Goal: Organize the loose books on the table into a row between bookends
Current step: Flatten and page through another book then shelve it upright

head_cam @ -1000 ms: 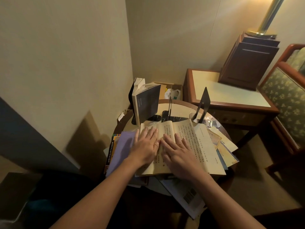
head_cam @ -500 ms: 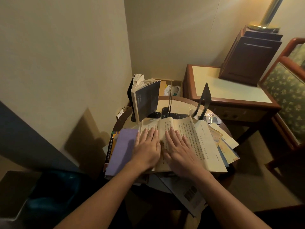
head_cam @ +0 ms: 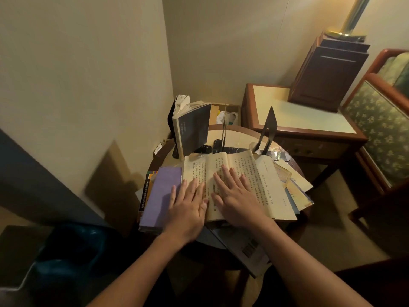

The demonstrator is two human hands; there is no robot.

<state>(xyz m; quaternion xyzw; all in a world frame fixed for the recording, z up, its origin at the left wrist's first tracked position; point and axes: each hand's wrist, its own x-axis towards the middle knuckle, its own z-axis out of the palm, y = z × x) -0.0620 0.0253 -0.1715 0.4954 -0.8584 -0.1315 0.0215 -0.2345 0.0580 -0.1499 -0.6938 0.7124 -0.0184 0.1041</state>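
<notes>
**Left hand slips back toward the near edge of the open book**

Both hands lie flat on the open book (head_cam: pixel 243 173), which sits on top of the loose pile at the near side of the desk (head_cam: pixel 239 139). Neither grip holds anything: the fingers are straight and only press down. Over the last second the left hand (head_cam: pixel 188 209) has drawn back from the upper part of the left page. It now lies across that page's outer edge, with its little finger over the purple book (head_cam: pixel 161 196) just beside it. The right hand (head_cam: pixel 239 200) has stayed near the spine.

That looks like a set-up for closing the book, probably by lifting the left cover over. The row has barely started. One dark book (head_cam: pixel 194 129) stands at the far left edge, and a thin bookend (head_cam: pixel 224 129) and a taller bookend (head_cam: pixel 269 127) stand apart with nothing between them. More books (head_cam: pixel 296 191) fan out at the right edge.
</notes>
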